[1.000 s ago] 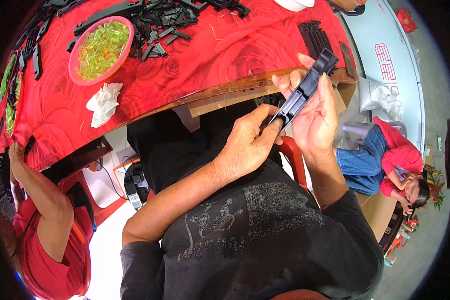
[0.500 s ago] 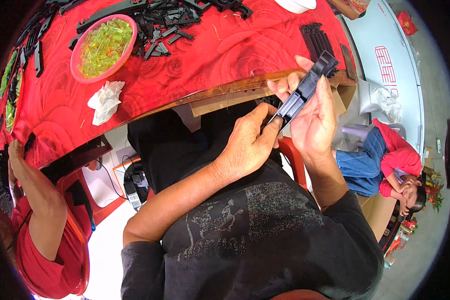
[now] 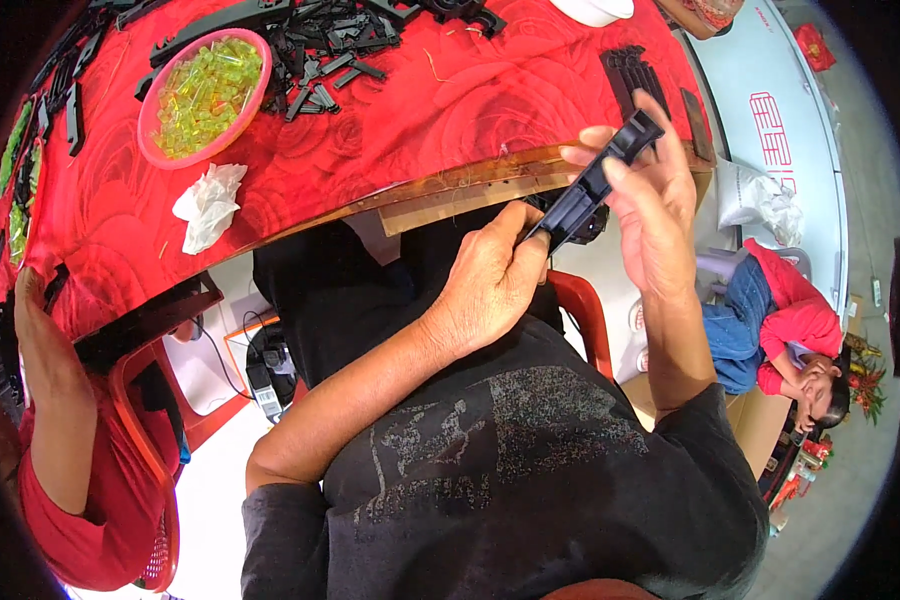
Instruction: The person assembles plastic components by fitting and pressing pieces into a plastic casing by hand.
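A long, narrow black plastic part [image 3: 588, 190] with hollow compartments is held tilted in front of me, beyond the table's near edge. My left hand [image 3: 490, 280] pinches its lower end between thumb and fingers. Around its upper end is my right hand [image 3: 655, 215], with the thumb on the near side and some fingertips behind the part. The right index finger reaches up past the top end. What the fingers touch on the far side is hidden.
On the red-covered table [image 3: 410, 130] stand a pink bowl [image 3: 153, 150] of yellow-green clear pieces, loose black parts [image 3: 340, 45], crumpled tissue [image 3: 208, 208] and stacked black strips [image 3: 632, 78]. A co-worker's arm [image 3: 60, 380] is at left; another person [image 3: 790, 310] sits at right.
My right hand has shifted right and loosened around the part's upper end, its fingers more spread. The black part has tipped slightly. The co-worker's arm at left has moved.
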A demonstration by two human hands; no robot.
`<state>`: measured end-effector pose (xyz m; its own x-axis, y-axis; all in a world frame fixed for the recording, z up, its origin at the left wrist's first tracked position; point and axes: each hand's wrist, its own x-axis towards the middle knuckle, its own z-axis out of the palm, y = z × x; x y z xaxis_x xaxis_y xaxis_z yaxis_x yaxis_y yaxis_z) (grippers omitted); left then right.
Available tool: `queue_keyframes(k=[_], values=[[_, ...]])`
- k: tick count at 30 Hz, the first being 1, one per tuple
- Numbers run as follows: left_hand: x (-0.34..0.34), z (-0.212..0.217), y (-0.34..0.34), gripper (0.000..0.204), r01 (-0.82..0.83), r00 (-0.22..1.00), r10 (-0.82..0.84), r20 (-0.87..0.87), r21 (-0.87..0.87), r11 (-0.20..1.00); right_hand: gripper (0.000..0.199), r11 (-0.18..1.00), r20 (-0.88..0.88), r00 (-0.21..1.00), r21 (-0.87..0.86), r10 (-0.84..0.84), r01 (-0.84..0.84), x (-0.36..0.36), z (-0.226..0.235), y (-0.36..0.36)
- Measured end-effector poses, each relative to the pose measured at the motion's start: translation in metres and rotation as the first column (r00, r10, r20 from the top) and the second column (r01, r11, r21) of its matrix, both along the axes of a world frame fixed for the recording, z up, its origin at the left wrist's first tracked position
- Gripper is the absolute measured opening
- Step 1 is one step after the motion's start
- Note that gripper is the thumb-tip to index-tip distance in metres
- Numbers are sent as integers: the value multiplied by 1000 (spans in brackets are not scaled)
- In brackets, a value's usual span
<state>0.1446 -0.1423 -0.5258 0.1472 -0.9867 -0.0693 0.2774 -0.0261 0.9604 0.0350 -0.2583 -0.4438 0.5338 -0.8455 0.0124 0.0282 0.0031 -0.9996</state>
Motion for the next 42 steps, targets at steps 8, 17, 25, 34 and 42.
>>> queue_keyframes(k=[8,17,25,34,42], values=[[1,-4,-1,15,-55,985,54,166,-2,998,88,986,-172,984,-148,48,-74,-6,6,-3],[4,-1,3,16,-59,955,59,290,-6,998,39,456,-884,448,-347,133,-820,5,60,-41],[3,-3,3,17,-37,945,40,323,-17,999,20,341,-947,204,-112,248,-933,23,56,-63],[5,-5,2,17,-38,945,37,325,-4,999,17,402,-925,181,-34,333,-915,26,47,-65],[6,-9,5,18,-3,942,-20,334,70,998,17,430,-901,221,-42,374,-902,23,37,-66]])
